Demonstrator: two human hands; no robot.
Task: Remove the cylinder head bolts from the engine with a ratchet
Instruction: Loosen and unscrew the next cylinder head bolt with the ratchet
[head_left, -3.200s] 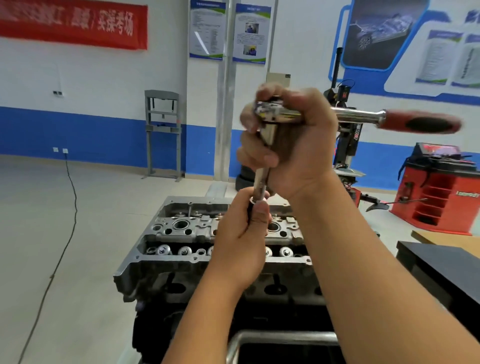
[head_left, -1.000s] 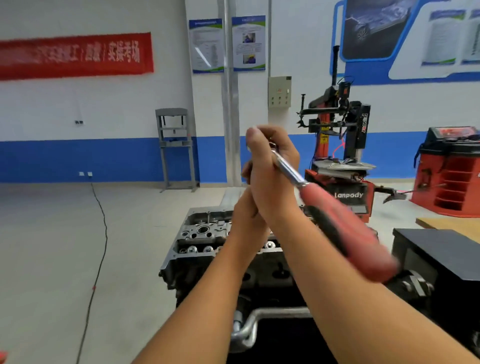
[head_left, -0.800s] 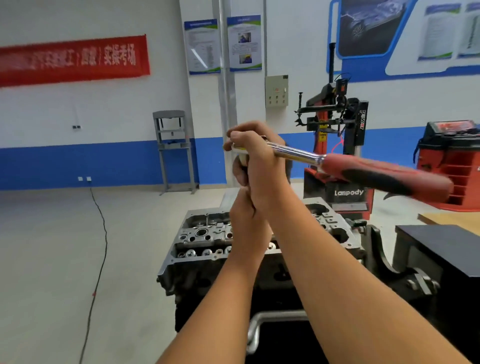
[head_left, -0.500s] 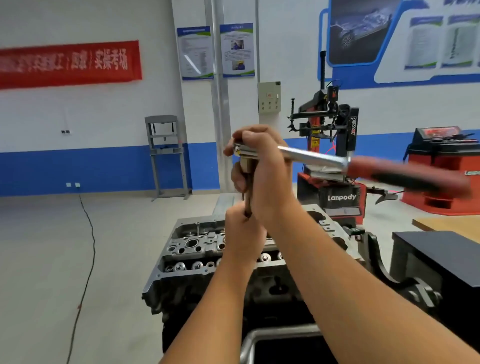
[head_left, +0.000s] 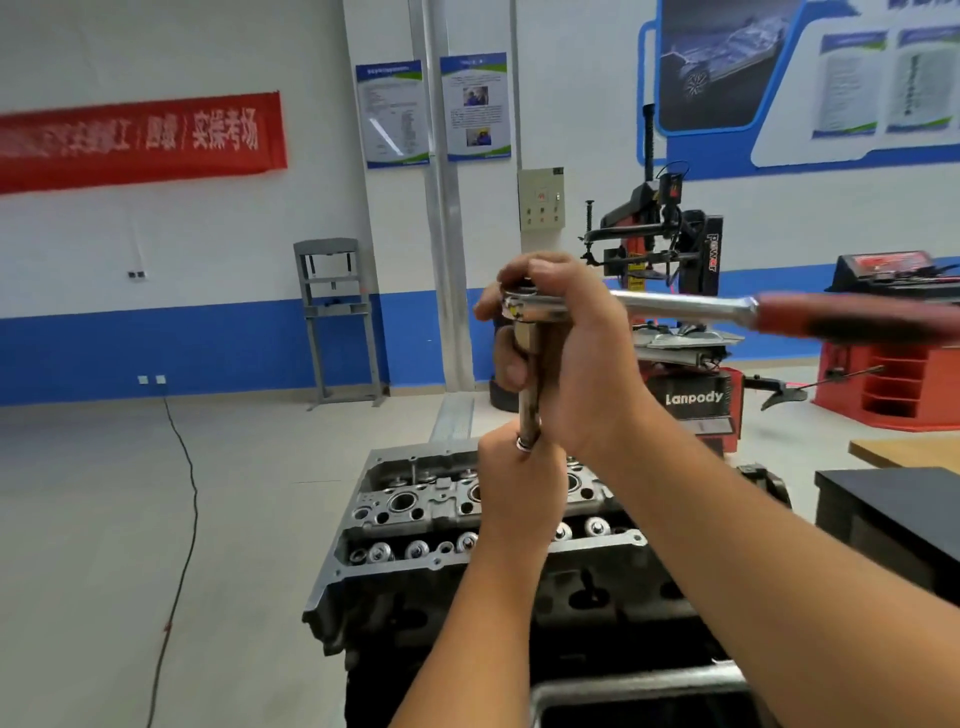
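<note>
Fingers (head_left: 511, 312) of the right hand (head_left: 576, 353) curl over the head of the ratchet (head_left: 675, 306) and clamp it from above, with the lower fingers wrapped round the top of the extension bar (head_left: 531, 384) that drops straight down from the ratchet head. Below it, the left hand (head_left: 519, 488) closes round the bottom of that bar, fingers curled tight on it; only a shiny ring of metal shows at the top of the fist. What the bar's lower end sits on is hidden by this hand, so no bolt can be made out. The ratchet's chrome shaft runs level out to the right of the right hand, ending in a red and black grip (head_left: 857, 325) that is blurred. The engine (head_left: 415, 525) stands directly under both hands, its open top showing round bores and a row of valve springs along the near edge. Behind the engine, to the right, stands a black and red tyre changer (head_left: 696, 400); farther right of the engine is a red cabinet (head_left: 893, 389). Left of the engine a black cable (head_left: 184, 499) trails across the pale floor.
</note>
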